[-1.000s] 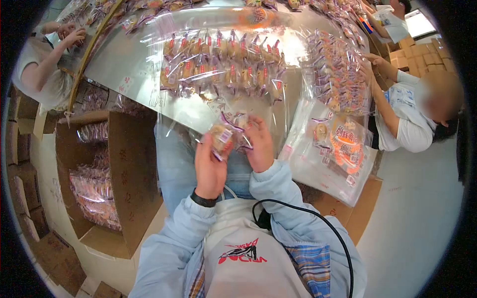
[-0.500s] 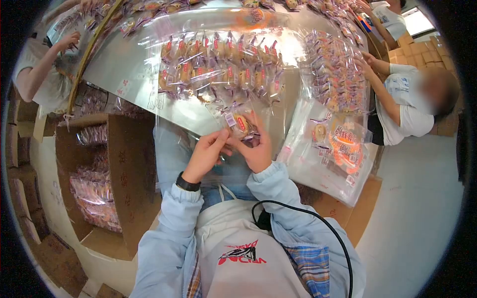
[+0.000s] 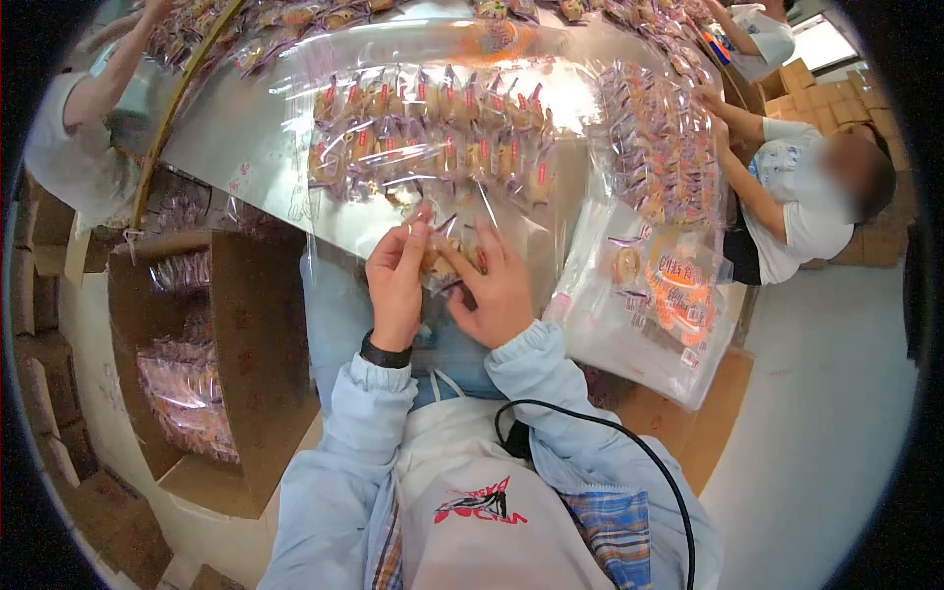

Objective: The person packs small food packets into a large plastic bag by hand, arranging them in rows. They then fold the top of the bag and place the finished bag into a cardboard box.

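On the top clear bag (image 3: 649,339), reads in orange "创辉食", then continues less clearly. On the white shirt (image 3: 472,541), shows in red "BAS", with other letters unclear. On the small red labels (image 3: 483,150) and the cardboard box (image 3: 261,393), cannot be read.

Brown cartons (image 3: 821,102) behind a co-worker (image 3: 804,192)
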The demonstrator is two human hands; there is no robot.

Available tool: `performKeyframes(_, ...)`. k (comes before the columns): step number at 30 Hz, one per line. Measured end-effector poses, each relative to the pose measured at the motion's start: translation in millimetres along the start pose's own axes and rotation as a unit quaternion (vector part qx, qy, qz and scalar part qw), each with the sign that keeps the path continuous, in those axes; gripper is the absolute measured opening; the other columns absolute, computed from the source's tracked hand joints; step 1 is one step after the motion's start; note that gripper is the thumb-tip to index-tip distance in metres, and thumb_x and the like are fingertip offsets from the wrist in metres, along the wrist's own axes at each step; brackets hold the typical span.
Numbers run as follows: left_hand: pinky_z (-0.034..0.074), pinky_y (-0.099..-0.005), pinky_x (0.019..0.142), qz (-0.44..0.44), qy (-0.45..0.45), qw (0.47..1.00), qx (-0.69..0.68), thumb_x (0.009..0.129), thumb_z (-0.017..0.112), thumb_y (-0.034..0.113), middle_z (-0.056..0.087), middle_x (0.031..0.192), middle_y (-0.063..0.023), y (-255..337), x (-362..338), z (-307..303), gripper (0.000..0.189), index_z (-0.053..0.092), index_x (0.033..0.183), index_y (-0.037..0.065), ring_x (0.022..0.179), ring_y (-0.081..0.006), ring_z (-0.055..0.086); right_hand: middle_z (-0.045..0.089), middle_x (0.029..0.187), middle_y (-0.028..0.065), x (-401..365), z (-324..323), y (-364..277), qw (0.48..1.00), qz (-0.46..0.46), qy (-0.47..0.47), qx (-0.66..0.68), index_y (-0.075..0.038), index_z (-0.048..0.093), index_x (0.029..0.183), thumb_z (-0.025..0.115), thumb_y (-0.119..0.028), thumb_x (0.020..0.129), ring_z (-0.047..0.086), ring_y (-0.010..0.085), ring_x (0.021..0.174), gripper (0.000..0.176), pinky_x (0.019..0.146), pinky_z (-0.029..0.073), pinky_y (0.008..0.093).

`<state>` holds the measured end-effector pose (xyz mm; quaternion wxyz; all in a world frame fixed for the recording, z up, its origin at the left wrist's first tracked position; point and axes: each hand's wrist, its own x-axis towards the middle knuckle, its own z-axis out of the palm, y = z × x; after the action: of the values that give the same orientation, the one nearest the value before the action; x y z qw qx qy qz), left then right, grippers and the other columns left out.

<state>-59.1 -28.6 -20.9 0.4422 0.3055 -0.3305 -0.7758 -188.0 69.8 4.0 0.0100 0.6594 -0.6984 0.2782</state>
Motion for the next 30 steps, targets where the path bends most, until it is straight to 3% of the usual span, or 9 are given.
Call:
performKeyframes(3,0.043,-0.0370,0.111,0.010,0.066,0.997,-0.026,0.106,0.058,0.020,0.050,0.154,-0.0147,15,-12,14,0.019,0.060,0.118,0.005,0.144,-0.0203,0.044,0.044,0.154,0.0220,6,5,-10,1.000,0.006,-0.013,-0.009,-0.015,0.063,0.135,0.083,-0.020,0.073,0.042,0.0442,0.140,0.066,0.108,0.041,0.0554)
performKeyframes(4,0.047,-0.0315,0.102,0.022,0.077,0.993,-0.082,0.104,0.058,0.012,0.043,0.160,-0.0157,15,-12,12,0.010,0.063,0.108,0.004,0.130,-0.0168,0.052,0.044,0.154,0.0218,6,7,-12,1.000,0.009,-0.013,-0.012,-0.014,0.063,0.136,0.085,-0.022,0.073,0.041,0.0435,0.141,0.067,0.109,0.040,0.0561)
performKeyframes(10,0.043,-0.0356,0.109,0.019,-0.144,0.989,0.038,0.081,0.050,-0.009,0.050,0.154,-0.0145,43,-9,-5,0.040,0.062,0.117,0.001,0.135,-0.0230,0.051,0.042,0.155,0.0238,15,16,10,0.979,0.080,0.054,0.177,-0.011,0.062,0.136,0.087,-0.019,0.075,0.043,0.0438,0.141,0.067,0.112,0.040,0.0516)
performKeyframes(12,0.044,-0.0362,0.107,0.117,-0.139,0.974,0.135,0.077,0.049,-0.010,0.053,0.150,-0.0145,49,-6,10,0.047,0.063,0.121,0.000,0.135,-0.0268,0.052,0.042,0.155,0.0244,18,10,14,0.981,0.080,0.080,0.157,-0.010,0.063,0.135,0.085,-0.015,0.076,0.042,0.0458,0.141,0.063,0.113,0.039,0.0513)
performKeyframes(13,0.044,-0.0365,0.106,0.162,-0.131,0.960,0.189,0.074,0.049,-0.011,0.055,0.148,-0.0145,56,-6,14,0.051,0.063,0.123,0.000,0.135,-0.0287,0.052,0.042,0.155,0.0247,17,9,13,0.981,0.081,0.093,0.153,-0.010,0.064,0.134,0.084,-0.013,0.077,0.042,0.0468,0.141,0.061,0.114,0.038,0.0512)
performKeyframes(14,0.044,-0.0416,0.107,0.257,-0.109,0.852,0.442,0.075,0.054,-0.010,0.055,0.147,-0.0145,63,-6,14,0.054,0.064,0.128,0.000,0.134,-0.0343,0.052,0.042,0.155,0.0248,15,6,13,0.987,0.077,0.095,0.104,-0.010,0.064,0.133,0.083,-0.012,0.077,0.042,0.0475,0.141,0.060,0.114,0.039,0.0517)
performKeyframes(16,0.040,-0.0454,0.112,0.319,-0.043,0.765,0.558,0.078,0.058,-0.008,0.054,0.148,-0.0162,51,1,16,0.053,0.064,0.129,0.002,0.140,-0.0358,0.048,0.042,0.155,0.0249,15,0,16,0.992,0.071,0.108,0.010,-0.010,0.065,0.132,0.082,-0.009,0.076,0.041,0.0488,0.141,0.059,0.113,0.039,0.0529)
performKeyframes(22,0.032,-0.0551,0.119,0.400,0.026,0.604,0.689,0.089,0.068,0.011,0.055,0.144,-0.0161,34,46,27,0.046,0.064,0.135,0.007,0.137,-0.0364,0.048,0.038,0.158,0.0262,17,16,17,0.998,0.047,0.015,0.041,-0.004,0.066,0.126,0.084,-0.002,0.069,0.035,0.0489,0.147,0.061,0.114,0.041,0.0481)
performKeyframes(30,0.029,-0.0565,0.121,0.385,-0.054,0.616,0.685,0.087,0.073,0.020,0.063,0.131,-0.0159,53,68,28,0.043,0.067,0.129,0.010,0.133,-0.0366,0.051,0.034,0.162,0.0245,21,28,25,0.992,0.008,0.054,0.114,-0.005,0.064,0.132,0.089,-0.009,0.065,0.032,0.0540,0.145,0.072,0.116,0.035,0.0582)
